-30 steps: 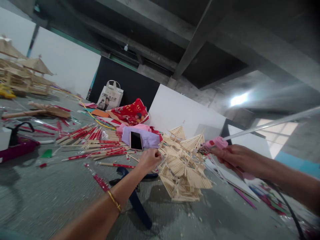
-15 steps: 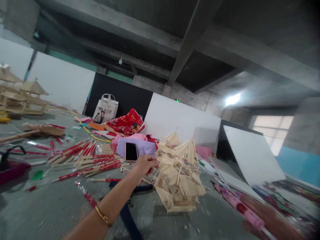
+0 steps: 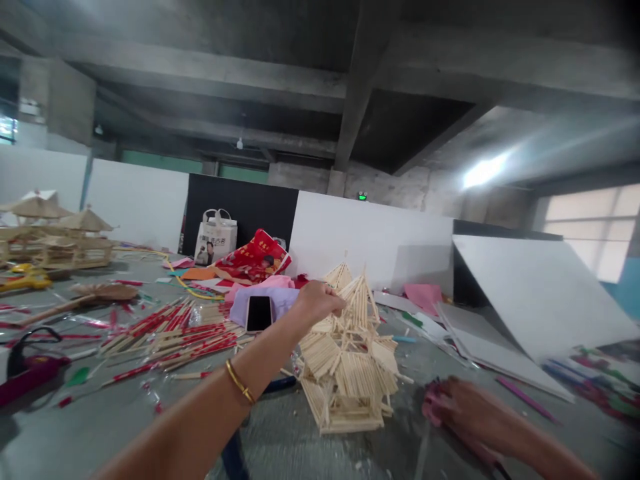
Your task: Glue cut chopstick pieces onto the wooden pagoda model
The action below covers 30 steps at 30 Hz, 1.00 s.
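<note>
hands first: the left hand (image 3: pixel 319 303) reaches out over the floor with its fingers curled and pinching the upper part of a stick model (image 3: pixel 350 353), a little tower of pale wooden sticks with a peaked roof, standing near the middle of the concrete floor (image 3: pixel 125 427) and leaning a bit. a thin gold bangle (image 3: pixel 240 383) sits on that wrist. the right hand (image 3: pixel 467 413), at about four o'clock from the model and near it but apart, is low over the floor and blurred; it seems closed around something pink, though i cannot tell for sure what it grips or how firmly. at about ten o'clock from the model, a phone (image 3: pixel 259 313) with a dark screen lies on a lilac cloth (image 3: pixel 280 300). farther out toward nine o'clock is a scatter of chopsticks (image 3: pixel 170 333) in red wrappers. behind the phone, at about eleven o'clock, lies a red bag (image 3: pixel 254 257), and beyond it a white tote bag (image 3: pixel 215 238) stands against a black panel. far off at nine o'clock, other stick pavilions (image 3: pixel 55 233) stand on the floor. at two o'clock, a large white board (image 3: pixel 540 293) leans low over the floor, with flat sheets beneath it.
</note>
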Available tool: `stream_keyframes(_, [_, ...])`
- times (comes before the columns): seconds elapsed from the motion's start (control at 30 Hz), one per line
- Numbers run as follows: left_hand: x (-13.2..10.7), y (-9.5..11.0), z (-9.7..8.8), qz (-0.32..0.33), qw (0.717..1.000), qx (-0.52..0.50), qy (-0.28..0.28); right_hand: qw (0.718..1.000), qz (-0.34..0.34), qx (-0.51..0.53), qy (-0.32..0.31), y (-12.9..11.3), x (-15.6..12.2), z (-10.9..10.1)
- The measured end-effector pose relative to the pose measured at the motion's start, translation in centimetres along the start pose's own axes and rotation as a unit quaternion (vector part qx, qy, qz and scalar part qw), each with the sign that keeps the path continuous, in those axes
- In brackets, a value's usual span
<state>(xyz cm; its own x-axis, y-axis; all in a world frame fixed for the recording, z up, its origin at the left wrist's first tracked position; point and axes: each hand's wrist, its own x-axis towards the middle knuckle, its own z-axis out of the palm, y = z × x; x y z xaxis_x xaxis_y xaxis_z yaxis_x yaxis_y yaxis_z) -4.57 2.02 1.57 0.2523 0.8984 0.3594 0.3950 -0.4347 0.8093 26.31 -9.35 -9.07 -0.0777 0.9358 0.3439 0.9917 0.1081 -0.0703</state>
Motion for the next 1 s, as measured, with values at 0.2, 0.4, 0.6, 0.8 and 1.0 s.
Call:
stream_keyframes(0.2, [0.0,0.3,1.0,0.011,0.998,0.058,-0.003,0.993,-0.078,0.029,0.079,-7.2,2.0,-6.5])
stream_keyframes(0.4, [-0.3,1.3,1.0,0.023,0.993,0.115,0.013,0.976,-0.165,0.023,0.142,-12.9,4.1,-9.0])
stream_keyframes(0.6, [-0.4,1.3,0.9,0.022,0.991,0.128,0.013,0.964,-0.203,-0.024,0.170,-14.2,7.6,-8.1])
stream_keyframes(0.8, [-0.5,1.0,1.0,0.028,0.992,0.126,0.009,0.961,-0.226,-0.049,0.151,-14.9,9.2,-7.4])
stream_keyframes(1.0, [-0.8,1.1,1.0,0.057,0.990,0.131,0.014,0.956,-0.240,-0.056,0.161,-15.2,9.4,-7.0])
